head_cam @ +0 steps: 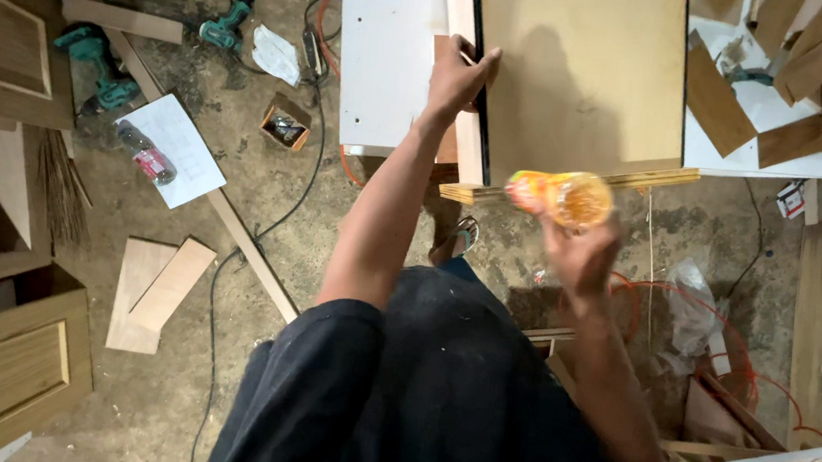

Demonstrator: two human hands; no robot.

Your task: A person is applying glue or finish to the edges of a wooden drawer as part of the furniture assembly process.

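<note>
The fingers of the right hand (582, 253) are curled round an orange plastic bottle (560, 196), held up off the table and blurred, just below the near edge of a brown board (587, 72). The left hand (458, 77) lies flat with its fingers spread, pressing a narrow pale strip (467, 151) that runs beside the board's left edge, next to a white panel (388, 48) on the table. Below, on the dirt floor (235, 184), lie two green drills (95, 65), a sheet of paper (176, 148) and an orange cord (723, 331). A likely risk: the bottle, gripped one-handed, could slip or spill over the board, and the strip could shift if the pressing hand eases.
</note>
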